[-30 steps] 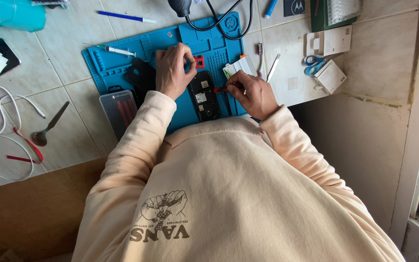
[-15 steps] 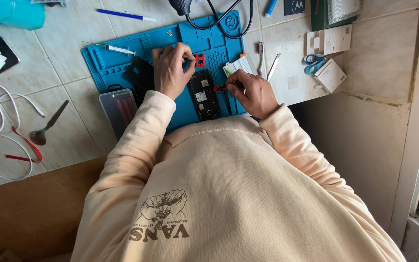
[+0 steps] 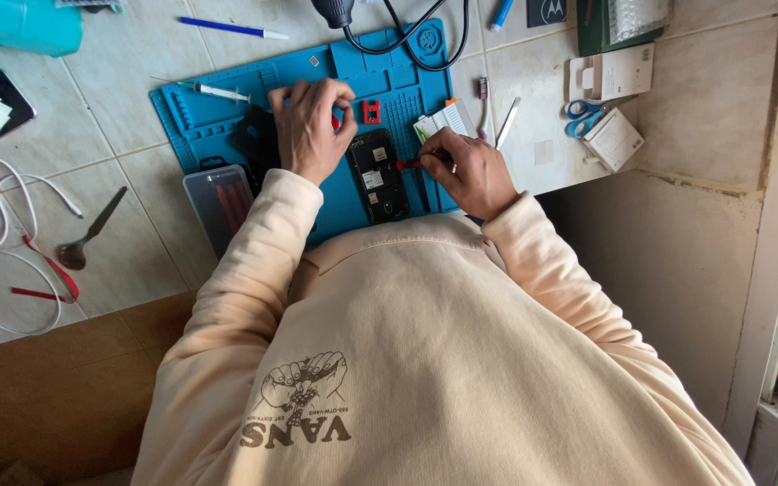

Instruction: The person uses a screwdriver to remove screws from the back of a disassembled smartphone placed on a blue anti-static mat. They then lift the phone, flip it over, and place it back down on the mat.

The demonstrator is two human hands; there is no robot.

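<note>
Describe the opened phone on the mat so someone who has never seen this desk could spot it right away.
Start at the big blue silicone work mat on the tiled worktop. Near its front edge, between the person's left hand and right hand, lies the black opened phone, back cover off and innards showing. Unlike the clear plastic box to its left, it is dark, with small pale labels inside.

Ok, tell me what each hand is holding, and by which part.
The right hand pinches a red-handled tool by its handle, tip toward the opened phone. The left hand rests on the blue mat; any hold is hidden.
</note>
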